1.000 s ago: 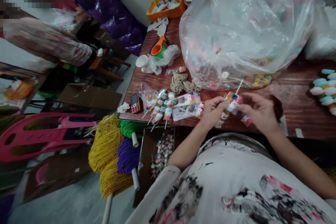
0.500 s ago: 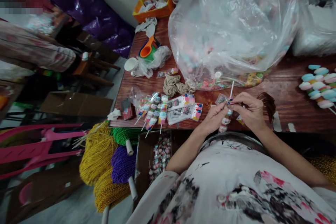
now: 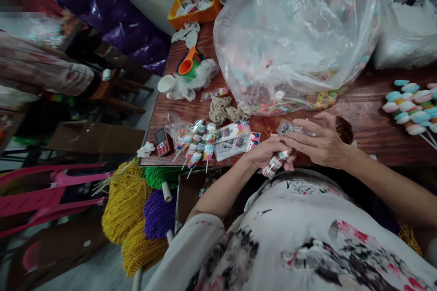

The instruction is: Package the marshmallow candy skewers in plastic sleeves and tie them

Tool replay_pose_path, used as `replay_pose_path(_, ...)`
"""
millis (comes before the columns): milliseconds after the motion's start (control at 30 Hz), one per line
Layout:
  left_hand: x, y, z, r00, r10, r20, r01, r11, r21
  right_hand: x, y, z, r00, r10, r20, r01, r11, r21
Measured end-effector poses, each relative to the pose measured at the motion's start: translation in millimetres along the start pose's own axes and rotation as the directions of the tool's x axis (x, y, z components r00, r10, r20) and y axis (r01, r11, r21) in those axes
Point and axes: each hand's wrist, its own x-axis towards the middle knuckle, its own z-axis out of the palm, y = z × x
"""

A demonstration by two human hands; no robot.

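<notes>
My left hand (image 3: 268,152) is closed around a marshmallow skewer (image 3: 272,166) in a clear printed wrapper, tilted with its wrapped end down toward my lap. The skewer's stick is hidden by my hands. My right hand (image 3: 316,141) lies across the left hand's fingertips, its fingers stretched out flat. Just beyond those fingers is a clear printed wrapper (image 3: 286,127) on the table. A bundle of thin brown strands (image 3: 344,129) sits beside my right hand. Several wrapped marshmallow skewers (image 3: 194,145) lie to the left, next to flat printed wrappers (image 3: 232,145).
A big clear bag of sweets (image 3: 293,41) fills the table's back. Unwrapped marshmallow skewers (image 3: 413,104) lie at the right. Left are a keypad phone (image 3: 162,142), beige cloth (image 3: 223,110), a white cup (image 3: 166,83) and an orange bin (image 3: 194,20). Yellow cord spools (image 3: 123,209) stand below.
The skewer, upright between both hands before, has tipped down to the left in my left hand. My right hand has gone from pinching at its top to lying flat and spread.
</notes>
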Motion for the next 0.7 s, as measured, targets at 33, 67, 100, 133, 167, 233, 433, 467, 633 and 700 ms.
replay_pose_path(33, -1, 0, -0.8, 0.998, -0.039, 0.043, 0.038, 0.999, 0.025, 0, 1, 0, 1.0, -0.024, 0.01, 0.023, 0.999, 0.037)
replay_pose_path(67, -3, -1, -0.8, 0.995, -0.073, 0.074, 0.068, 0.995, 0.074, 1, 0, 1, 1.0, -0.02, 0.022, 0.018, 0.997, 0.076)
replay_pose_path(100, -4, -1, -0.1, 0.992, -0.094, 0.086, 0.079, 0.984, 0.161, 1, -1, 3, 0.999, 0.008, 0.05, -0.013, 0.995, 0.103)
replay_pose_path(133, -5, -1, 1.5, 0.993, -0.09, 0.071, 0.065, 0.953, 0.296, 1, -3, 6, 0.993, 0.052, 0.103, -0.064, 0.991, 0.117)
replay_pose_path(167, -6, -1, 3.8, 0.998, -0.052, 0.031, 0.031, 0.881, 0.473, 1, -7, 10, 0.978, 0.116, 0.172, -0.138, 0.983, 0.122)
replay_pose_path(233, -7, -2, 9.0, 0.988, 0.138, -0.069, -0.019, 0.551, 0.834, 2, -17, 17, 0.905, 0.274, 0.324, -0.326, 0.938, 0.115)
replay_pose_path(433, -14, -2, 4.9, 0.914, 0.374, -0.154, 0.007, 0.367, 0.93, 11, -48, 21, 0.842, 0.523, 0.135, -0.523, 0.852, -0.038)
replay_pose_path(467, -16, -1, 0.5, 0.942, 0.275, -0.192, 0.011, 0.548, 0.837, 11, -50, 19, 0.882, 0.468, 0.062, -0.466, 0.884, -0.043)
replay_pose_path(633, -24, -2, -15.6, 0.964, -0.264, -0.031, 0.262, 0.921, 0.289, -6, -45, 20, 0.989, 0.143, 0.026, -0.144, 0.984, 0.105)
replay_pose_path(700, -23, -5, -12.9, 0.96, -0.281, -0.001, 0.259, 0.885, 0.386, -12, -43, 25, 0.983, 0.163, 0.088, -0.175, 0.971, 0.161)
